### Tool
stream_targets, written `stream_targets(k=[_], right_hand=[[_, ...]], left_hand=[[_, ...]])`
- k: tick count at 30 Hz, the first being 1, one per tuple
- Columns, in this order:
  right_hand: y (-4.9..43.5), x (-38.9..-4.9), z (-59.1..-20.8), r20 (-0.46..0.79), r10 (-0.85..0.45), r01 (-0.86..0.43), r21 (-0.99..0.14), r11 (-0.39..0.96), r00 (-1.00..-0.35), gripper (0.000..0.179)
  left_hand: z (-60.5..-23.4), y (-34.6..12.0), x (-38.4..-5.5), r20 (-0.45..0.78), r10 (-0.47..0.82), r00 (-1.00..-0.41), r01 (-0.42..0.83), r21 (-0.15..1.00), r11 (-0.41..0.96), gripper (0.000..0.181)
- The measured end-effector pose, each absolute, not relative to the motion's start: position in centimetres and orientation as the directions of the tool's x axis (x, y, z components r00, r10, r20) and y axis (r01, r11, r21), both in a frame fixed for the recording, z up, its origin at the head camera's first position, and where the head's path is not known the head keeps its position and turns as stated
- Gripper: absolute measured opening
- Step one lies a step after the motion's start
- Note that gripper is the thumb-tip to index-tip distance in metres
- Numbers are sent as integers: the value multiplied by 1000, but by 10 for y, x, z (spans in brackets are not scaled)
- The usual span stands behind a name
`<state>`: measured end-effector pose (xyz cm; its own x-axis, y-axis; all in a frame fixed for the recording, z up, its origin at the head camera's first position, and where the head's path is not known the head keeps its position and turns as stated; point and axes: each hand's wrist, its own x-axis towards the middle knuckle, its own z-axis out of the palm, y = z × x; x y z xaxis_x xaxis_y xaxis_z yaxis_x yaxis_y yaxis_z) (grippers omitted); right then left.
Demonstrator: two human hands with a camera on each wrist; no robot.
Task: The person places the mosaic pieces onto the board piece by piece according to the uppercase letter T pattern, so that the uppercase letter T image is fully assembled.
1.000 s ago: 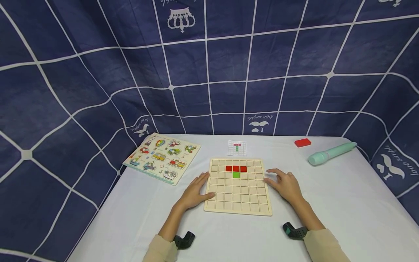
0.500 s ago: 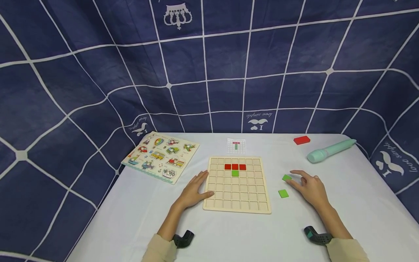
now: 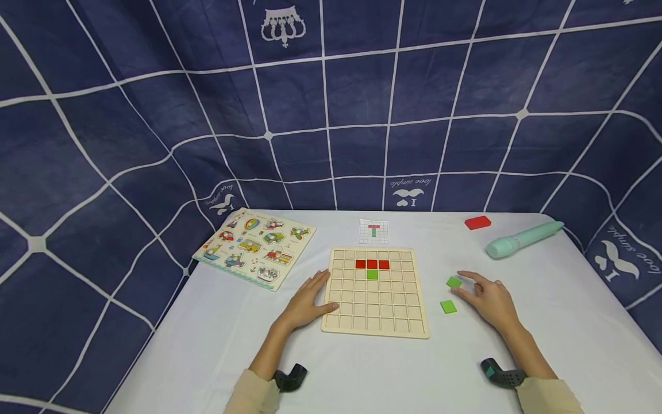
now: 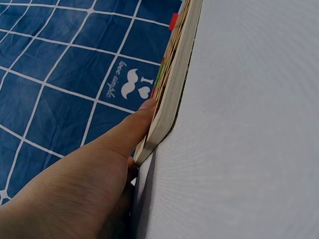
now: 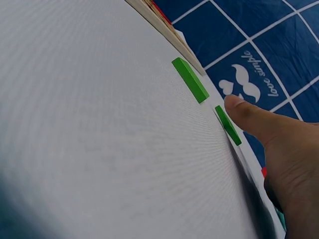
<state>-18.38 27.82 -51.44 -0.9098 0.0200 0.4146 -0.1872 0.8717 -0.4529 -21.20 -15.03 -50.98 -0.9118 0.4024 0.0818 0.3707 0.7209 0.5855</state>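
Backdrop: navy gridded curtain (image 3: 362, 98) behind grid board (image 3: 373, 310), white tabletop (image 3: 362, 376) beneath.
Far green tile (image 3: 454, 282): right of grid board.
Near green tile (image 3: 448, 307): same side, closer to board edge.
Right hand (image 3: 488, 298): thumb and finger parted about far green tile; contact unclear.
Left hand (image 3: 304, 305): spread along board's left edge, thumb over rim.
Tile handling: probably light, stiff, slightly slick; pinch opposite edges.

Board at the centre of the frame. The board (image 3: 374, 299) lies on the desk (image 3: 207, 356), four inset tiles (image 3: 372, 265) in its upper half; behind it, a card (image 3: 366, 236). Left: puzzle (image 3: 296, 247); left hand (image 3: 304, 302) at the board's edge. Right: two loose tiles (image 3: 448, 307), right hand (image 3: 488, 300) beside the farther; upper right, block (image 3: 478, 222) and wand (image 3: 524, 240).
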Motion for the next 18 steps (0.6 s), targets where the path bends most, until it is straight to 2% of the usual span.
stream_targets(k=[9, 18], right_hand=[[279, -184, -517, 366, -4, -178, -444, 878, -930, 53], [279, -184, -518, 369, -14, -184, -429, 884, -929, 46]], left_hand=[[-511, -150, -212, 80, 401, -913, 367, 589, 720, 88], [-510, -150, -213, 82, 408, -909, 377, 577, 725, 87]])
